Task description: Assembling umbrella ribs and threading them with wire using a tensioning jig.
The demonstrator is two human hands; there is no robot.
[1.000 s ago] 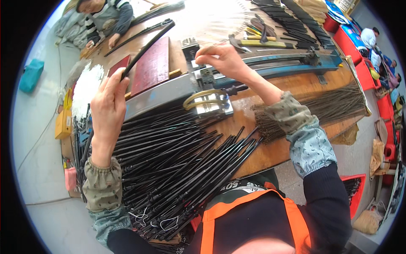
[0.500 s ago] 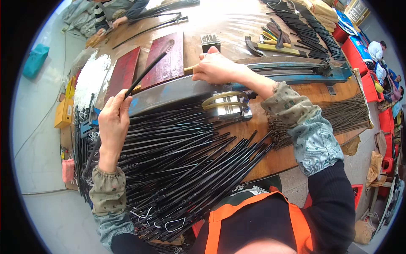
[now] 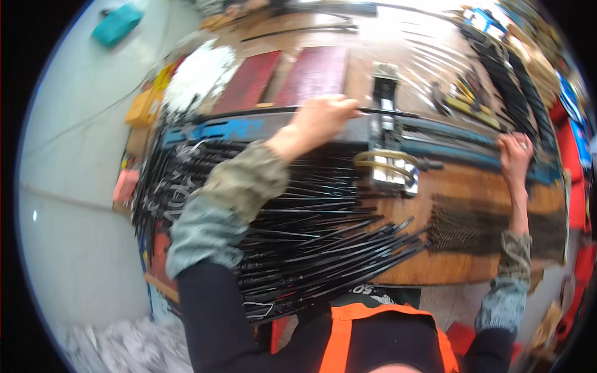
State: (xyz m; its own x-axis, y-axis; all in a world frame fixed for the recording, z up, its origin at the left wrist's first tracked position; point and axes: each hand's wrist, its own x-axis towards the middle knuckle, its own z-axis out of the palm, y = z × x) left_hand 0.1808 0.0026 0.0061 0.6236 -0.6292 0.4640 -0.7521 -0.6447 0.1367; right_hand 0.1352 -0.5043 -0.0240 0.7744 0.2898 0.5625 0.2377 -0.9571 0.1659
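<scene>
My left hand (image 3: 320, 121) is closed around a thin black rod (image 3: 390, 112), which lies roughly level above a long blue and grey metal rail fixture (image 3: 249, 127). To the right of that hand, the rod passes over a metal clamp block (image 3: 385, 93). At the rail's far right end is my right hand (image 3: 516, 154), its fingers bent together; what they grip is blurred and hidden. Below the rail, between both hands, sits a metal block with yellow hoses (image 3: 392, 169). A big pile of black rods (image 3: 305, 248) spreads in front of my left forearm.
Two dark red boards (image 3: 314, 74) lie behind the rail, beside a heap of white material (image 3: 199, 78). Hand tools (image 3: 469, 102) rest at the back right. Thin brownish rods (image 3: 491, 227) are bundled at the right. Red bins (image 3: 578, 199) line the right side.
My left hand has moved right and brought the black rod from a slant to level over the rail. My right hand has moved from the clamp block to the rail's right end. The view has shifted.
</scene>
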